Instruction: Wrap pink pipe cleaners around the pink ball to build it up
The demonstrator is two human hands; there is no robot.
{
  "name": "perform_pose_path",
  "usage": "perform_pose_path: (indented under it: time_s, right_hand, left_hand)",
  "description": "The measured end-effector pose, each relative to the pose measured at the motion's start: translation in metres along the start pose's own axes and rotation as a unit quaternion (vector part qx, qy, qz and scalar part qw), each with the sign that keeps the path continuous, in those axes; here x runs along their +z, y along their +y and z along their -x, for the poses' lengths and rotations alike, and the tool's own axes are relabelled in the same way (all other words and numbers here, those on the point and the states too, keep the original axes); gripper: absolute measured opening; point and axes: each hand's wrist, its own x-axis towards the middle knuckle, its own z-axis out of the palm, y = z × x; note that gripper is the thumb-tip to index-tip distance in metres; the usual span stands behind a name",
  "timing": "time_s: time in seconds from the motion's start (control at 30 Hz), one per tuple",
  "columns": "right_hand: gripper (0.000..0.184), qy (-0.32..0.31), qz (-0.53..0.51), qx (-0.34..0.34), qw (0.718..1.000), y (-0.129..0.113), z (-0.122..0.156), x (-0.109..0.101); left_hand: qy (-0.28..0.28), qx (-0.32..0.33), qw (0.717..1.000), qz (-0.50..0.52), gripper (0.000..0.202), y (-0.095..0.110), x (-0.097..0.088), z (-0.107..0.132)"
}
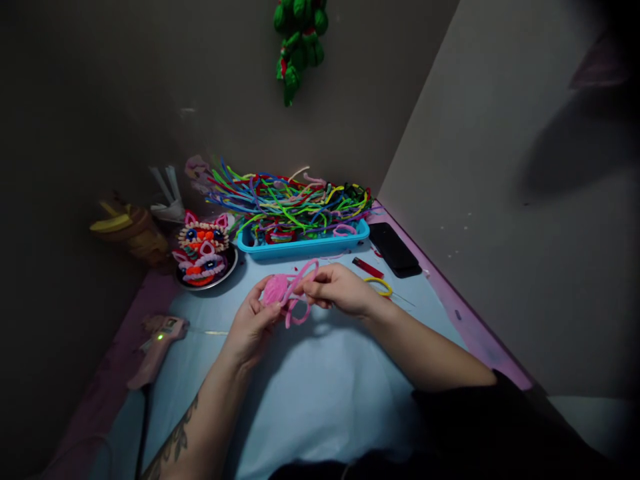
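Fingers of left hand [253,320] curl round a pink pipe-cleaner ball [275,291]; fingers of right hand [340,288] pinch its loose pink tail [300,293], which loops between both hands above the desk [320,387]. Beyond the fingers: blue tray [300,248] heaped with coloured pipe cleaners [290,200]. Left of them: pipe-cleaner figure on a plate [203,253], glue gun [157,343]. Right: black phone [395,248], red lighter [367,267], yellow loop [381,285].
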Motion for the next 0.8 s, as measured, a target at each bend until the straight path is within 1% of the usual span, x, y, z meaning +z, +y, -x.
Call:
perform_pose_path:
  time_s: [0.1, 0.2, 0.27, 0.43, 0.47, 0.5, 0.53, 0.57, 0.6, 0.63, 0.67, 0.7, 0.73, 0.8]
  right_hand:
    - [0.035, 0.014, 0.045, -0.024, 0.999, -0.002, 0.001, 0.002]
    - [0.032, 0.024, 0.059, -0.049, 0.997, -0.003, 0.000, -0.001]
    - [0.036, 0.029, 0.066, -0.057, 0.996, -0.002, -0.001, -0.004]
    - [0.053, 0.041, 0.068, -0.077, 0.994, 0.002, -0.006, -0.009]
    - [0.053, 0.050, 0.073, -0.082, 0.993, 0.003, -0.006, -0.009]
    - [0.051, 0.076, 0.084, -0.094, 0.989, 0.004, -0.005, -0.008]
    - [0.046, 0.123, 0.102, -0.115, 0.980, 0.005, -0.004, -0.006]
    - [0.039, 0.186, 0.129, -0.145, 0.963, 0.006, -0.001, -0.003]
    - [0.030, 0.246, 0.166, -0.182, 0.938, 0.007, 0.002, 0.000]
    - [0.020, 0.283, 0.211, -0.219, 0.910, 0.007, 0.006, 0.004]
    - [0.013, 0.290, 0.258, -0.252, 0.887, 0.008, 0.009, 0.009]
    - [0.011, 0.264, 0.301, -0.276, 0.874, 0.010, 0.013, 0.014]
    - [0.011, 0.218, 0.336, -0.289, 0.869, 0.012, 0.015, 0.018]
    - [0.017, 0.154, 0.377, -0.288, 0.867, 0.017, 0.018, 0.027]
  left_hand:
    - [0.005, -0.005, 1.000, 0.012, 0.066, 0.000, -0.001, 0.000]
    - [0.027, 0.005, 0.999, 0.021, 0.064, 0.000, -0.002, 0.000]
    - [0.045, 0.018, 0.998, 0.028, 0.062, 0.001, -0.002, -0.001]
    - [0.079, 0.031, 0.996, 0.034, 0.062, 0.003, 0.000, -0.003]
    - [0.081, 0.033, 0.996, 0.036, 0.062, 0.003, 0.000, -0.003]
    - [0.081, 0.034, 0.995, 0.038, 0.061, 0.003, 0.000, -0.003]
    - [0.082, 0.037, 0.995, 0.041, 0.061, 0.003, 0.000, -0.003]
    - [0.084, 0.039, 0.995, 0.044, 0.061, 0.003, 0.000, -0.003]
    - [0.086, 0.042, 0.994, 0.046, 0.061, 0.002, -0.001, -0.003]
    - [0.088, 0.045, 0.994, 0.046, 0.061, 0.002, -0.001, -0.003]
    - [0.090, 0.047, 0.994, 0.043, 0.062, 0.001, 0.000, -0.003]
    - [0.091, 0.048, 0.994, 0.038, 0.062, 0.001, 0.000, -0.003]
    - [0.090, 0.049, 0.994, 0.033, 0.063, 0.000, 0.001, -0.002]
    - [0.084, 0.051, 0.995, 0.022, 0.063, -0.002, 0.003, -0.001]
